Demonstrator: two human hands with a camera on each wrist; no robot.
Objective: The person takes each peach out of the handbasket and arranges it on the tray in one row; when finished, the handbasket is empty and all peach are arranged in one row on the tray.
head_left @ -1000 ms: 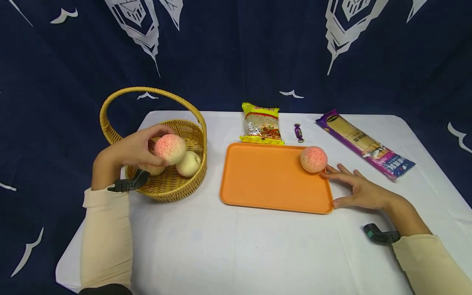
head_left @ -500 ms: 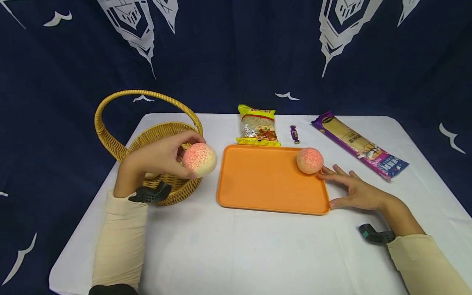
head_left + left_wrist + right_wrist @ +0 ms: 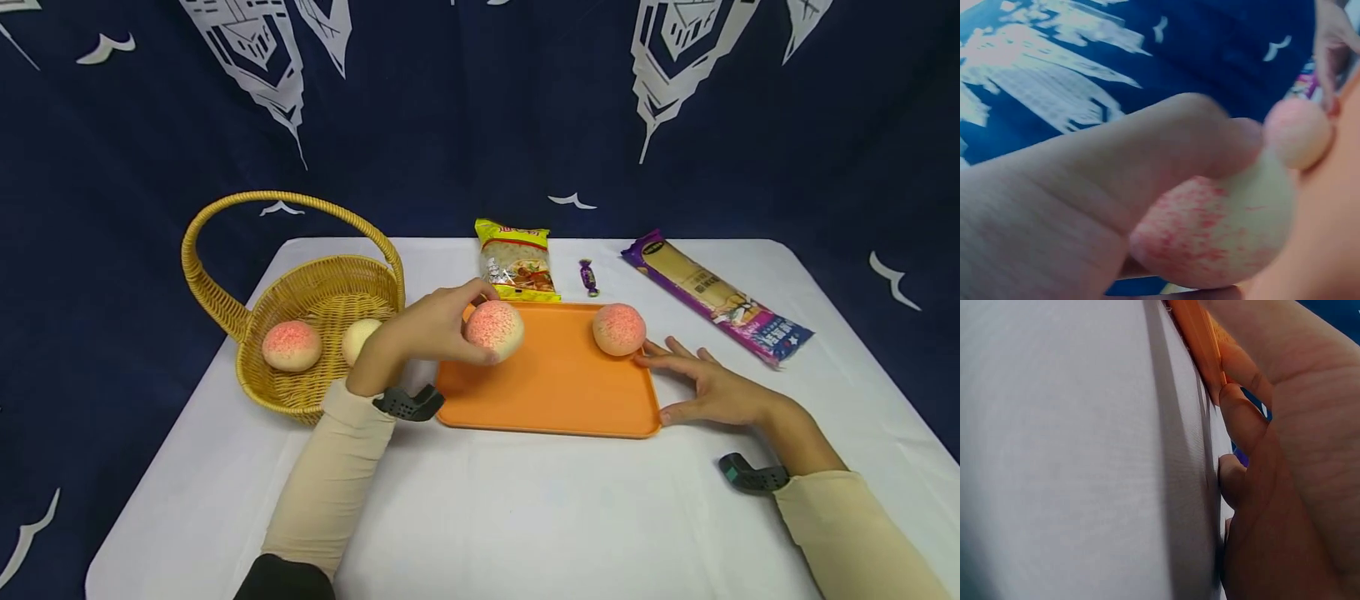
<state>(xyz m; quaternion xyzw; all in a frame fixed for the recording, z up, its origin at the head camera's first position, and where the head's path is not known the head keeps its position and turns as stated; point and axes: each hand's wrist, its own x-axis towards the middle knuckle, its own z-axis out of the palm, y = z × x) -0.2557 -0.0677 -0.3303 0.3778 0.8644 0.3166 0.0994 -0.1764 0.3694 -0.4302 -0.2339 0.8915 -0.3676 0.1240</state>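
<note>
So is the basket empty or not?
Not empty: inside the basket lie a pink peach, in plain view, and a pale peach, partly hidden behind the left hand.

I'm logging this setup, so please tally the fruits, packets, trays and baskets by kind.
Round fruits: 4 (one in the left hand, one on the tray, two in the basket)
Packets: 3 (yellow bag, small purple wrapper, long purple pack)
Trays: 1
Baskets: 1
Total: 9
</note>
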